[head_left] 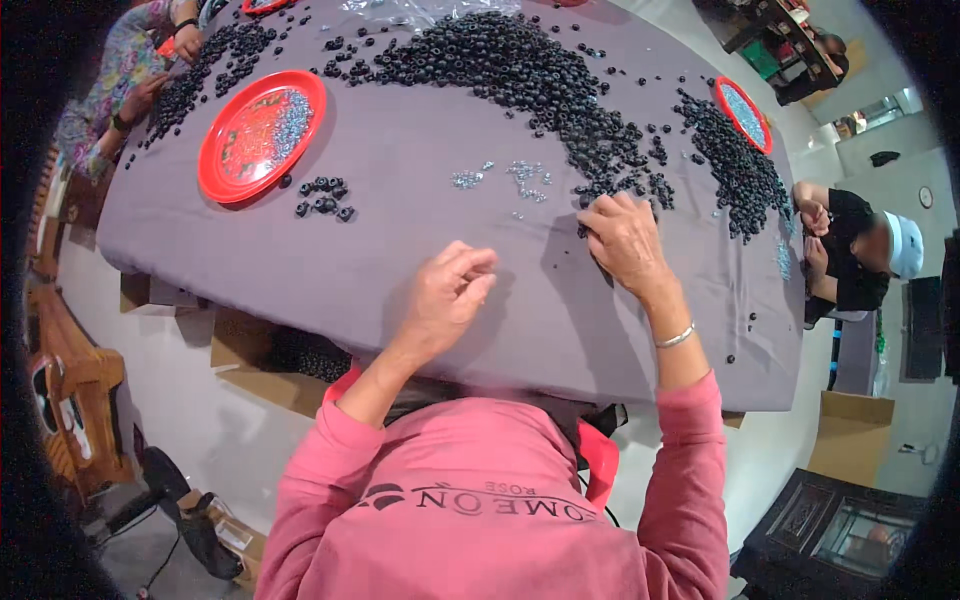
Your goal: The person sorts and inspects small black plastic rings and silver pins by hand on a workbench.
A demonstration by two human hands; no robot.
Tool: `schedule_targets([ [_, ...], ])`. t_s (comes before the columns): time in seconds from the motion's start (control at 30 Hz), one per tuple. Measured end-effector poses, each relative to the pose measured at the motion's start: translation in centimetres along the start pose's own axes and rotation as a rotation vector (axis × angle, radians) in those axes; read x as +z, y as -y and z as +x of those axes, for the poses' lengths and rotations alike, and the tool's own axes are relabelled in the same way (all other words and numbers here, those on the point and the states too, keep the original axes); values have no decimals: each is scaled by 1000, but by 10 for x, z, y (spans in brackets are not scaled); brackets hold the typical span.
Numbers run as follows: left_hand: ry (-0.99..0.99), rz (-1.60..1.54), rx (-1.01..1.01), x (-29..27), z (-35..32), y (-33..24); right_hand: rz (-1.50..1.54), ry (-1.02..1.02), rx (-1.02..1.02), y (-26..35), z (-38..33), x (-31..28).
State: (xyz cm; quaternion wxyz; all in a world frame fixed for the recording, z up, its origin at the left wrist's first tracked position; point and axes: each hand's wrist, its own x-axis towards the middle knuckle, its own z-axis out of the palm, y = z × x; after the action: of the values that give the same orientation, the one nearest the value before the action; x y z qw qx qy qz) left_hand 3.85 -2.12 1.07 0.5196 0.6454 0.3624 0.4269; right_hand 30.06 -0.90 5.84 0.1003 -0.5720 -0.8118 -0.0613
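My right hand [625, 240] lies palm down, fingers spread, on the near fringe of the big pile of black rings [560, 90]; whether a ring sits under the fingertips I cannot tell. My left hand [447, 295] hovers nearer me than that pile, fingers curled shut, pinching something too small to identify. I judge it best to rake rings gently out of the fringe. Small silver pieces [525, 175] lie just left of the pile's edge. Open grey cloth [400, 150] separates pile and red tray [262, 135]; the table edge runs close below my wrists.
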Motion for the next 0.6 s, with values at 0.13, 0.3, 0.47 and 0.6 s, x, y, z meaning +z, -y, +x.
schedule_targets([
  [0.13, 19, 3, -11, -2, 2, -6, -11, 45, -64, -8, 9, 1],
  [0.3, 33, -20, -33, -3, 5, 0, 116, -17, -6, -20, 4, -1],
  [0.47, -9, -31, -21, 0, 11, 5, 368, -22, 151, -34, -8, 4],
  [0.6, 0, -22, -33, 1, 15, 5, 360, -150, 116, -36, -5, 17],
])
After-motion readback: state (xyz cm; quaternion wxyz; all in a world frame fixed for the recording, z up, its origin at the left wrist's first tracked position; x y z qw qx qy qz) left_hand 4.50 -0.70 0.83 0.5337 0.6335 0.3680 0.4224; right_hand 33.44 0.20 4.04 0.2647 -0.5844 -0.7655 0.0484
